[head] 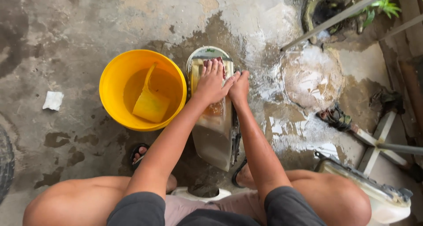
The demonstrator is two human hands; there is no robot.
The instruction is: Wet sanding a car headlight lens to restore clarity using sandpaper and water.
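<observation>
Scrubbing the long pale panel [216, 138] that lies on the wet concrete floor [66, 36] btw my feet, narrow end toward me, rounded end away. Left hand [211, 82] is flat, fingers together and stretched out, pressing down on the upper part of the panel; a bit of reddish stuff, maybe a cloth or pad [219, 61], shows at the fingertips, can't tell which. Right hand [239, 88] sits on the panel's right edge, fingers curled over it, touching the left at the thumb; looks like it steadies the piece, but whether it's closed on anything I can't tell. Yellow bucket [142, 90] just beside the panel on my left, w/ shallow water and a yellow scoop [150, 103] leaning inside. Soapy white runoff [308, 76] spreads to the right. To do it well, I reckon: keep the palm flat, even pressure, right hand bracing so the panel doesn't skid on wet ground; work the length in overlapping passes.
</observation>
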